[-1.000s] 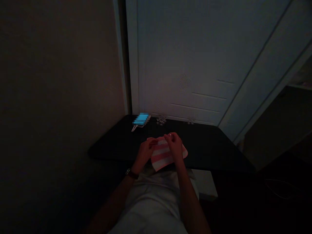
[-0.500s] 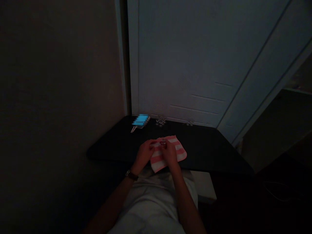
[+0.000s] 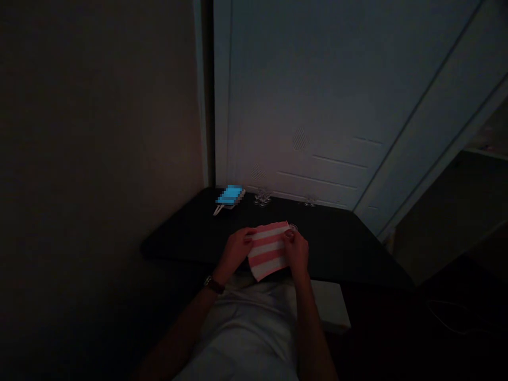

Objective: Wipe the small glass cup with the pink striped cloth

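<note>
A small pink-and-white striped cloth [image 3: 269,251] is stretched between my hands above the near part of the dark table. My left hand [image 3: 237,248] is closed, pinching the cloth's upper left edge. At the upper right corner my right hand [image 3: 297,251] is closed on the cloth and on a small shiny ring-like piece [image 3: 292,228], whose exact kind is too dark to make out. A cluster of similar shiny pieces [image 3: 262,198] lies at the back of the table, with a few more [image 3: 309,202] to its right.
A phone with a lit blue screen [image 3: 230,196] rests at the back left of the dark table [image 3: 182,233]. Behind it rises a pale panelled door [image 3: 317,95]; a wall [image 3: 99,132] borders the left. A white box-like object [image 3: 329,304] sits below the table's front edge.
My right hand has moved right along the cloth's top edge to its corner, carrying the shiny ring-like piece. The left hand has barely moved; more of the stripes now show.
</note>
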Available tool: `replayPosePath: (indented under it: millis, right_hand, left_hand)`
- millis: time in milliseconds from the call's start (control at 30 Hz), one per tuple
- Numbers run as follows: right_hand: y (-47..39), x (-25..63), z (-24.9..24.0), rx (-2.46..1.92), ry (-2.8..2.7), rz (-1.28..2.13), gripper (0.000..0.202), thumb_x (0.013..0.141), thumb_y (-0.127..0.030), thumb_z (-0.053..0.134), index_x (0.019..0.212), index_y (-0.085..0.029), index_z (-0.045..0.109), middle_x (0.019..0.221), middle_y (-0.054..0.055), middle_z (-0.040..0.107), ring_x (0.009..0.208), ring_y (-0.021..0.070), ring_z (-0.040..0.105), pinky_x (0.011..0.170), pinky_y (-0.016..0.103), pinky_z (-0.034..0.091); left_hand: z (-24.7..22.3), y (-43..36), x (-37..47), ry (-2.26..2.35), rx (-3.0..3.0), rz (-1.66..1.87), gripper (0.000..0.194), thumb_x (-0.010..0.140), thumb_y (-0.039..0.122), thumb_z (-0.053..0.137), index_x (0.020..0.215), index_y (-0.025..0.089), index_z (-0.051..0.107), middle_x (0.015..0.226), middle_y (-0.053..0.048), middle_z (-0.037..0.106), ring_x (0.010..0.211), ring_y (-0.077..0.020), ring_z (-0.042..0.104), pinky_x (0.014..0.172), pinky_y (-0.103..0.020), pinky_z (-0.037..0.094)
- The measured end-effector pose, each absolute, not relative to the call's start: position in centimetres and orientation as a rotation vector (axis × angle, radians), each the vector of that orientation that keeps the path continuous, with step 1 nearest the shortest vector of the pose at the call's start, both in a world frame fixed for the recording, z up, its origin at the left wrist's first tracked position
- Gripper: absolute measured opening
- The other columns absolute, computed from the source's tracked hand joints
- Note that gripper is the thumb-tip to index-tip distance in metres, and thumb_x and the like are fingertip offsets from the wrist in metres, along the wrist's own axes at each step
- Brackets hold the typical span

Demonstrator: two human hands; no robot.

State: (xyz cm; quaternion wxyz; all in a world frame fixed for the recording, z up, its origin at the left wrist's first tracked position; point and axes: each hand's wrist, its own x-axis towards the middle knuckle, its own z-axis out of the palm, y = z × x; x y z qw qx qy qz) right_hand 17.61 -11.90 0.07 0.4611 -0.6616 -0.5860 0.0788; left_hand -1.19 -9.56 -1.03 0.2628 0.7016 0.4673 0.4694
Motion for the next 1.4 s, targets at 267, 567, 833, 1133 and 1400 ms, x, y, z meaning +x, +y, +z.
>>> replayPosePath:
  millis: [267,567,833,1133,1400]
  right_hand:
    - [-12.2,12.0,0.3,-1.469,-1.704,0.298,0.028,0.077,-0.019,0.048,0.102,-0.02,0.061,0.095,0.007,0.066,0.086,0.0197,0.06,0.074,0.029,0.043]
    - [-12.2,17.3,-0.7,-1.595,-1.541,0.25,0.031,0.077,-0.027,0.051,0.105,-0.017,0.061,0.083,0.007,0.068,0.074,0.0192,0.061,0.069,0.03,0.044]
    - [-12.4,14.9,-0.1,-1.415,-1.531,0.396,0.032,0.075,-0.018,0.05,0.104,-0.017,0.061,0.091,0.007,0.068,0.08,0.0184,0.062,0.072,0.028,0.046]
    - [-12.8,12.0,-0.4,-1.253,-1.765,0.427,0.03,0.079,-0.015,0.044,0.104,-0.02,0.061,0.095,0.005,0.067,0.082,0.0178,0.061,0.071,0.026,0.044]
    - [-13.5,11.8,-0.5,-1.41,-1.766,0.341,0.017,0.081,-0.023,0.047,0.093,-0.02,0.059,0.081,0.004,0.066,0.07,0.0175,0.059,0.061,0.025,0.04]
  left_hand:
    - [-1.3,-9.2,-1.3,1.26,1.933,1.26,0.032,0.069,0.007,0.052,0.099,0.017,0.061,0.104,-0.007,0.064,0.09,-0.0178,0.063,0.08,-0.031,0.052]
    - [-1.6,-9.3,-1.4,1.243,1.924,1.286,0.035,0.068,0.006,0.049,0.099,0.017,0.061,0.105,-0.007,0.063,0.091,-0.0176,0.062,0.079,-0.031,0.052]
    - [-0.1,-10.2,-0.7,1.155,2.014,1.273,0.034,0.072,0.021,0.057,0.106,0.019,0.058,0.108,-0.007,0.061,0.096,-0.0194,0.059,0.08,-0.032,0.051]
    - [0.5,-10.8,-0.9,1.088,2.017,1.299,0.022,0.076,0.021,0.054,0.098,0.018,0.058,0.1,-0.006,0.061,0.092,-0.0175,0.059,0.08,-0.03,0.049]
    - [0.3,-10.4,-1.2,1.02,1.893,1.33,0.017,0.075,0.024,0.055,0.09,0.018,0.061,0.097,-0.005,0.061,0.088,-0.0162,0.06,0.074,-0.026,0.051]
